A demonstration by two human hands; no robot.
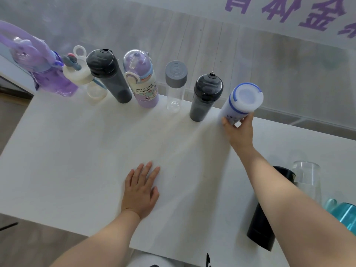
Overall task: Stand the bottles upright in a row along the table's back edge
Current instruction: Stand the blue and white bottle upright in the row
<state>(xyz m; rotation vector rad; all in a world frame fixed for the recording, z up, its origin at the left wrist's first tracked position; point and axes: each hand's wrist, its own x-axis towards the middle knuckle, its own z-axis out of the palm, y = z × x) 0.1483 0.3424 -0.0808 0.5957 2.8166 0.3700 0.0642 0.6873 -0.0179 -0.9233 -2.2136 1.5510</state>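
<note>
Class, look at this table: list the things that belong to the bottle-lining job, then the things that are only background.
Part of the job:
- white bottle with blue trim, held by the right hand
- six bottles already standing in the row, e.g. grey-capped clear bottle
- black bottle, lying down
- teal bottle
- clear container

Just background:
- purple lettering
- left hand, flat on the table

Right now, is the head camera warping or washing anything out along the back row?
Head view: wide-angle distortion fans the upright bottles outward, strongest at the purple rabbit bottle; the clear grey-capped bottle nearly vanishes against the white table; the white blue-banded bottle in the right hand looks overexposed; shadows are faint.
</note>
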